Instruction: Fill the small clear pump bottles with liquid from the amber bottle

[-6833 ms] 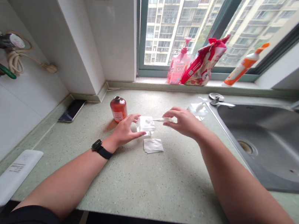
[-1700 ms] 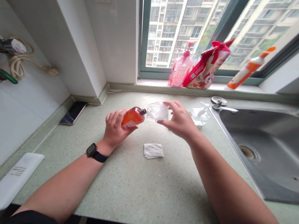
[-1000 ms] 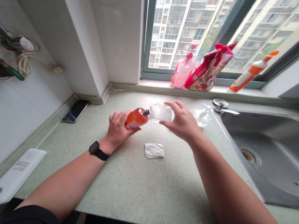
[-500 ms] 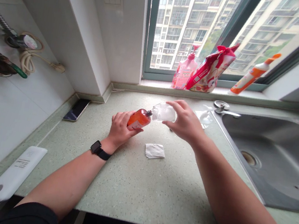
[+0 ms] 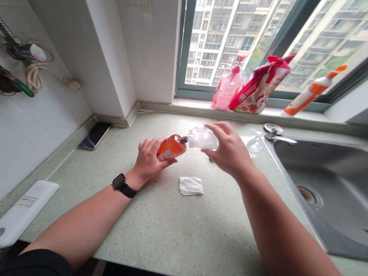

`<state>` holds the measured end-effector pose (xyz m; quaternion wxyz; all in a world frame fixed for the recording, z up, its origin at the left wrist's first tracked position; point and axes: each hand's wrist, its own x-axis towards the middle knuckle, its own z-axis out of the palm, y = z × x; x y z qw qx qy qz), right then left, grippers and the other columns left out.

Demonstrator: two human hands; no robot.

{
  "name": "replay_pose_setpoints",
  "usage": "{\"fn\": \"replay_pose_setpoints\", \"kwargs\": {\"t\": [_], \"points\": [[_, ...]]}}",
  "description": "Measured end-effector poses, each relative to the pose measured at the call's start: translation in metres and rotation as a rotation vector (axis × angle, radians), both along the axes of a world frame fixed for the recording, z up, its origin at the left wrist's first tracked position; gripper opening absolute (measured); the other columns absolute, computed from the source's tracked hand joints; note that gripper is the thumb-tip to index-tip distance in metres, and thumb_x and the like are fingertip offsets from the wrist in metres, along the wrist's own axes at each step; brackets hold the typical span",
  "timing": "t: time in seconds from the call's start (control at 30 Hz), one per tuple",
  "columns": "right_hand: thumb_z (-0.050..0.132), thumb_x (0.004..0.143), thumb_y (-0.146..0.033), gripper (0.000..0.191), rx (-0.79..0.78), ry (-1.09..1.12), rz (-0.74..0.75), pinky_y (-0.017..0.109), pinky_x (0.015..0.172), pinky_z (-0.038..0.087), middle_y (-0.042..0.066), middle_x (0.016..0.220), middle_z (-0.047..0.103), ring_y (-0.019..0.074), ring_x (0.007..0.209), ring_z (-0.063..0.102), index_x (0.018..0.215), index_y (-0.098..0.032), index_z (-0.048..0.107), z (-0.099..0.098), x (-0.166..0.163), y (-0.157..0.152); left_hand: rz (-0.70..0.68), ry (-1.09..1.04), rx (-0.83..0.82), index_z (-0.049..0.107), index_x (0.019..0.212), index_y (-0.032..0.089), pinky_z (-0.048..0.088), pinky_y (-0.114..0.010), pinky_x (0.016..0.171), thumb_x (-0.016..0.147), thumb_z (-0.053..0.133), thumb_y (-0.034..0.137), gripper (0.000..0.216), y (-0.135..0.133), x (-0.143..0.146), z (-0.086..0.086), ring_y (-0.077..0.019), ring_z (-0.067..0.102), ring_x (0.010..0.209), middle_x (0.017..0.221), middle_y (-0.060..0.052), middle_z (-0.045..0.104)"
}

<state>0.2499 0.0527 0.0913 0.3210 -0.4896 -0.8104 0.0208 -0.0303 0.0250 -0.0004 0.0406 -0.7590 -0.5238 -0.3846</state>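
An orange bottle [image 5: 171, 148] with a pale label and a dark threaded neck is gripped in my left hand [image 5: 148, 159]. It tilts so that its neck points up and to the right. My right hand [image 5: 229, 147] holds a clear bottle [image 5: 203, 138] on its side between thumb and fingers. The mouths of the two bottles meet or nearly meet; whether they touch, I cannot tell. Below them on the counter [image 5: 157, 226] lies a folded white tissue [image 5: 191, 186]. Behind my right hand is a clear pump top [image 5: 255, 142], partly hidden.
A steel sink [image 5: 344, 194] is set into the counter at right. A pink pump bottle [image 5: 227, 89], a red bag [image 5: 260, 87] and an orange-and-white bottle [image 5: 309, 97] stand on the windowsill. At left lie a phone [image 5: 95, 136] and a white power bank [image 5: 20, 213].
Almost nothing differs. Both bottles stay in my hands with their mouths together, and the clear bottle's mouth end sits slightly farther right.
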Motion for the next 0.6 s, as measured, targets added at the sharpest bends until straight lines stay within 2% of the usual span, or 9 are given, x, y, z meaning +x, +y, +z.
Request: {"fn": "replay_pose_setpoints", "kwargs": {"t": [0.6], "points": [[0.079, 0.079, -0.025, 0.069, 0.012, -0.017, 0.000, 0.060, 0.107, 0.058, 0.011, 0.139, 0.065, 0.0380, 0.125, 0.066, 0.146, -0.033, 0.065, 0.0012, 0.0004, -0.0010, 0.005, -0.005, -0.042, 0.062, 0.143, 0.024, 0.043, -0.047, 0.100, 0.085, 0.070, 0.085, 0.085, 0.0009, -0.0007, -0.0016, -0.0342, 0.066, 0.113, 0.132, -0.014, 0.076]]}}
